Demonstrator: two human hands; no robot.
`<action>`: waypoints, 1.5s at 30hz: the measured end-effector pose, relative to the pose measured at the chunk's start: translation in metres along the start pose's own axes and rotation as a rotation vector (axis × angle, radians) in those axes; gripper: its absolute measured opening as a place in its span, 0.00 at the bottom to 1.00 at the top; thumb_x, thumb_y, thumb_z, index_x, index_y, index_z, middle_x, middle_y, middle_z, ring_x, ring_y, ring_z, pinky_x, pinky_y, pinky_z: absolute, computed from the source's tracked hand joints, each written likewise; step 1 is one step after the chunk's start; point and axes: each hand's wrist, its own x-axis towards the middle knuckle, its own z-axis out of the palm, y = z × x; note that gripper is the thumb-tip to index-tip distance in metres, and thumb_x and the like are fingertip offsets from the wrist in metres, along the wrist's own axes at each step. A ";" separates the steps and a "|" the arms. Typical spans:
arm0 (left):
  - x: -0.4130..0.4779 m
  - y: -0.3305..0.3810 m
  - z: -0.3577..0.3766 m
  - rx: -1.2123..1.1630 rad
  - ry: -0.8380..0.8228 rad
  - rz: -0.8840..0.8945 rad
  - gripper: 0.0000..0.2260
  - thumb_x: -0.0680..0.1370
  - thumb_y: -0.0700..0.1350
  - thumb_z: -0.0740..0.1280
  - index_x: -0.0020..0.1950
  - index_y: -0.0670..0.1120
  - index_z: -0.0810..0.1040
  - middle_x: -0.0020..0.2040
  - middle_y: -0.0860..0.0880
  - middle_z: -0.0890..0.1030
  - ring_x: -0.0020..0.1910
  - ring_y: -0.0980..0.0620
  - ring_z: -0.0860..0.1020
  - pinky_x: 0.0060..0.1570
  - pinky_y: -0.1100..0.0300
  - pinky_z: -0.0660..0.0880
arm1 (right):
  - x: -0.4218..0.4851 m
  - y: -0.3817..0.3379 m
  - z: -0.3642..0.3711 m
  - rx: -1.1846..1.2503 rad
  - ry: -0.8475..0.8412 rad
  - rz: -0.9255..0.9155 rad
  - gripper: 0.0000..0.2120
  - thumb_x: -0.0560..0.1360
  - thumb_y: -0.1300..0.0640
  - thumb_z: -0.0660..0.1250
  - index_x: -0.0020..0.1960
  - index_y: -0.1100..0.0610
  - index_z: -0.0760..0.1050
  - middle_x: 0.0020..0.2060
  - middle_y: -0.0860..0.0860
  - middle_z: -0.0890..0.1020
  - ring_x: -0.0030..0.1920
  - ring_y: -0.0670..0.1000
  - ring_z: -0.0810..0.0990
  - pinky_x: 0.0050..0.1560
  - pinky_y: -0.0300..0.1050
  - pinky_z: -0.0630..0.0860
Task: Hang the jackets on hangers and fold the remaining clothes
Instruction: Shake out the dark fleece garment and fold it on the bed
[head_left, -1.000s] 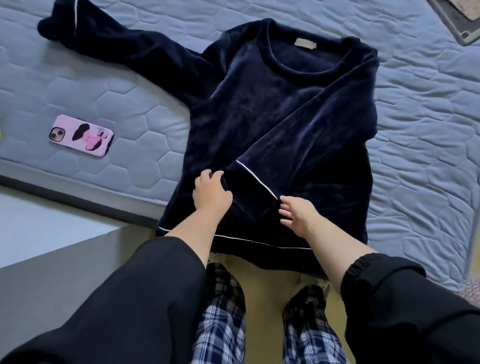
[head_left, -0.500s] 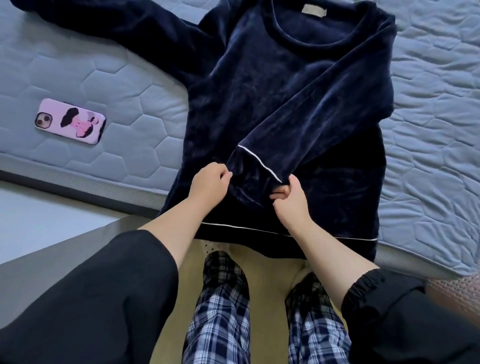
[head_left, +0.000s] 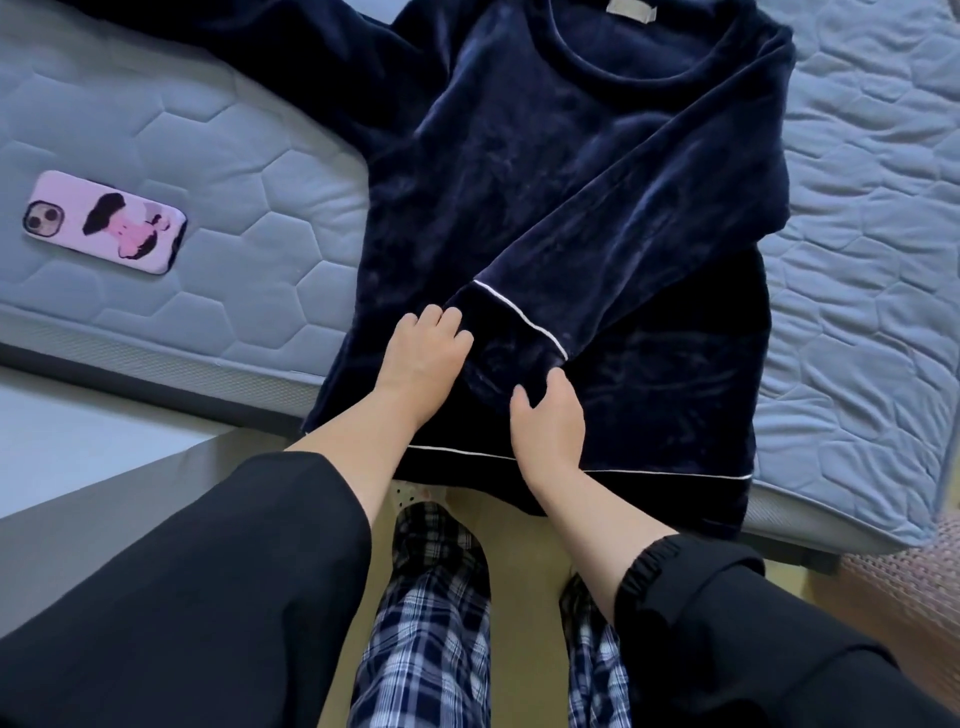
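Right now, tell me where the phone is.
The phone lies flat on the quilted mattress at the left of the head view, clear of the navy top to its right and near the mattress's front edge.

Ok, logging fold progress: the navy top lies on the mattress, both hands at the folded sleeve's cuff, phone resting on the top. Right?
No: the head view shows the phone on the mattress, apart from the navy top. Left hand and right hand are at the cuff.

A phone in a pink illustrated case lies camera-side up on the blue-grey quilted mattress, near its front edge; past the mattress's right corner, perhaps a woven rug.
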 end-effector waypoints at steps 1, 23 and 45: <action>-0.001 -0.001 0.001 -0.016 -0.007 -0.007 0.09 0.74 0.36 0.58 0.51 0.45 0.71 0.55 0.46 0.72 0.54 0.45 0.69 0.43 0.56 0.59 | -0.001 -0.003 -0.001 0.044 0.031 0.005 0.07 0.78 0.56 0.62 0.43 0.56 0.66 0.40 0.50 0.76 0.42 0.53 0.76 0.46 0.50 0.74; -0.009 -0.024 -0.037 -1.238 -0.072 -0.359 0.12 0.68 0.46 0.77 0.33 0.46 0.74 0.28 0.54 0.73 0.26 0.61 0.67 0.28 0.69 0.65 | -0.022 -0.035 -0.019 0.437 0.063 -0.114 0.20 0.68 0.47 0.72 0.57 0.43 0.70 0.55 0.41 0.75 0.58 0.42 0.75 0.58 0.41 0.74; -0.030 -0.031 -0.015 0.067 -0.108 0.048 0.12 0.74 0.37 0.60 0.56 0.44 0.75 0.63 0.42 0.70 0.61 0.41 0.69 0.56 0.48 0.67 | -0.020 0.021 -0.030 -0.618 -0.549 -0.395 0.16 0.78 0.52 0.61 0.63 0.56 0.68 0.55 0.52 0.73 0.57 0.54 0.73 0.52 0.50 0.73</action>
